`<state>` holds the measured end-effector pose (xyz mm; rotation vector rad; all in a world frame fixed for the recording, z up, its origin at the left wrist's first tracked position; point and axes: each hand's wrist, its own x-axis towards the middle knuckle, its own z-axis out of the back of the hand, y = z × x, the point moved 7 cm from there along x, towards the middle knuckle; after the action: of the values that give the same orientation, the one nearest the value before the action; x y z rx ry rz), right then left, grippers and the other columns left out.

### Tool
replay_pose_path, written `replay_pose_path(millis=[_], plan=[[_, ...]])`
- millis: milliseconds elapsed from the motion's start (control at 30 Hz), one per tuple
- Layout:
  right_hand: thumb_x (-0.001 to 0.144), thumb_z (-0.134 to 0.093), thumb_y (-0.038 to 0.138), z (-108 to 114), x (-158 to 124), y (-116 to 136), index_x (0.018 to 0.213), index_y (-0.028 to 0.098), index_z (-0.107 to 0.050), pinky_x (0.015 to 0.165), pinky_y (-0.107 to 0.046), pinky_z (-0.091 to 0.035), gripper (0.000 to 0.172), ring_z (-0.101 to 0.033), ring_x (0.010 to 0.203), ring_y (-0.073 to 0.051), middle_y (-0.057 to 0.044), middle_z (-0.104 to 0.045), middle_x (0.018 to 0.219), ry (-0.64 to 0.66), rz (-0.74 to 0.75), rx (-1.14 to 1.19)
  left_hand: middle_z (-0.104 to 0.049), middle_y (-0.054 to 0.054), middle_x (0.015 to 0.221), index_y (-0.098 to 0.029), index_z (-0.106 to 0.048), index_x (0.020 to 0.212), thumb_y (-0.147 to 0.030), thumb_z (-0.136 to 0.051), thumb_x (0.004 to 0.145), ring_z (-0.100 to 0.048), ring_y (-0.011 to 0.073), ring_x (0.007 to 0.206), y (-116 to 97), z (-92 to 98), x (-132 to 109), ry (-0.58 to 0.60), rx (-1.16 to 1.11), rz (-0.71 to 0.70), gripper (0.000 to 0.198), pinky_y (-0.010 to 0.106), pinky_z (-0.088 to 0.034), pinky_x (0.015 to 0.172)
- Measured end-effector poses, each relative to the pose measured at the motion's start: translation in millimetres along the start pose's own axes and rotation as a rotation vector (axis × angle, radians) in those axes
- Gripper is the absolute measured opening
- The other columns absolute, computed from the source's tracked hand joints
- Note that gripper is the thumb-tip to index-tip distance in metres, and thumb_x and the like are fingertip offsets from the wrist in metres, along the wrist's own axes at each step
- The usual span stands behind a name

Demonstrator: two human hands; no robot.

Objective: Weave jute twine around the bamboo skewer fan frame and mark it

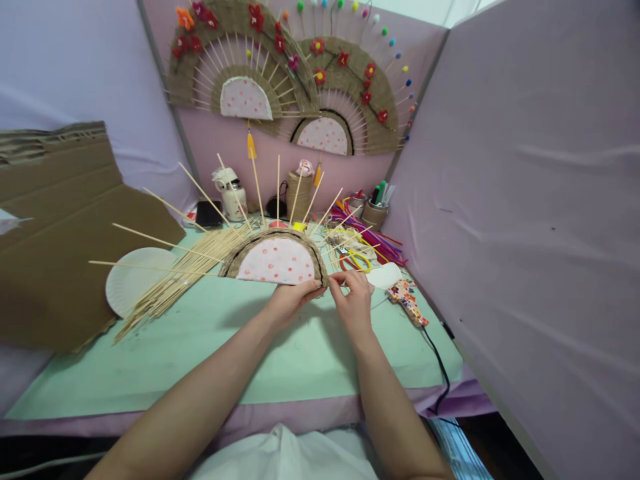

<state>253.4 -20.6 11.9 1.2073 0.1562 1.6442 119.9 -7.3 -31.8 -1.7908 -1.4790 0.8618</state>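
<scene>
Forearms (210, 393): nearest the lens, converging from the lower edge.
Green table (280, 360): open room in front of the hands; skewer bundle (180, 280) left, scissors (356, 260) and glue gun (407, 301) right.
Woven half-disc (276, 260): just beyond both hands, flat edge toward them, long axis left to right, sticks fanning away.
Left hand (293, 300): pinches the flat edge near its right end.
Right hand (353, 293): fingertips closed narrow on the right corner, nearer to it.

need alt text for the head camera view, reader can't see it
The left hand and right hand pinch the lower right corner of a half-round fan of pink dotted paper, jute rim and radiating wooden skewers, on a green table. Loose skewers, a paper plate and cardboard lie left; two finished fans hang on the back wall.
</scene>
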Motion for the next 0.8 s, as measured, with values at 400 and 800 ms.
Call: replay_pose_path(millis=[400, 800], plan=[[0.084, -0.06, 0.03, 3, 0, 6, 0.084, 0.019, -0.058, 0.078, -0.033, -0.026, 0.011, -0.052, 0.086, -0.02, -0.002, -0.063, 0.082, -0.028, 0.094, -0.167, -0.063, 0.008, 0.121, -0.018, -0.066, 0.107, -0.02, -0.076, 0.062, -0.053, 0.0246, 0.116, -11, 8.1, 1, -0.071, 0.205, -0.187, 0.046, 0.039, -0.035, 0.103], [0.078, -0.064, 0.033, 3, 7, -7, 0.08, 0.022, -0.065, 0.082, -0.035, -0.028, 0.011, -0.051, 0.094, -0.022, -0.002, -0.064, 0.088, 0.011, -0.098, -0.05, -0.059, 0.008, 0.127, -0.022, -0.065, 0.112, -0.02, -0.077, 0.06, -0.048, 0.0273, 0.123, -10, 11.6, 8, -0.016, 0.241, -0.195, 0.054, 0.041, -0.031, 0.105]])
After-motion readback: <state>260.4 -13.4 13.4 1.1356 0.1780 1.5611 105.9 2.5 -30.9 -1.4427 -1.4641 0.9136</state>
